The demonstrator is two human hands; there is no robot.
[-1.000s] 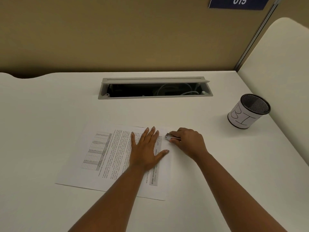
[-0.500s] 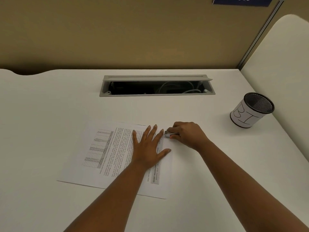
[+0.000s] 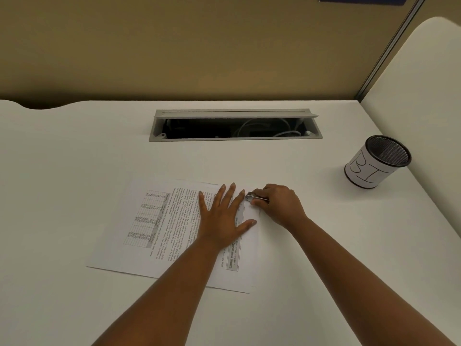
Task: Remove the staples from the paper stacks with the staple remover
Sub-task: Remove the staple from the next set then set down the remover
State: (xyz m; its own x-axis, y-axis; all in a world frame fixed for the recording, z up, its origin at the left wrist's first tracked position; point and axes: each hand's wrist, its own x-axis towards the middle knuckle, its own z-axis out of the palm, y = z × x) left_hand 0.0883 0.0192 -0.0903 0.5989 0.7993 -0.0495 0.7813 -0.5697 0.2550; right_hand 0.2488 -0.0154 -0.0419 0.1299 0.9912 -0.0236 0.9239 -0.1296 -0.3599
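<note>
A printed paper stack lies flat on the white desk, its text running sideways. My left hand rests palm down on the stack's right part, fingers spread. My right hand pinches a small metal staple remover, whose jaws touch the stack's far right corner, just beside my left index fingertip. The staple itself is too small to make out.
A black mesh cup wrapped in white paper marked "BI" stands at the right. An open grey cable tray with cords is set into the desk behind the paper. A tan partition wall rises at the back, a cream panel at the right.
The staple remover in my right hand has stayed at the paper's corner with only slight shifts. My left hand stays pressed on the stack. The view has drifted a little.
</note>
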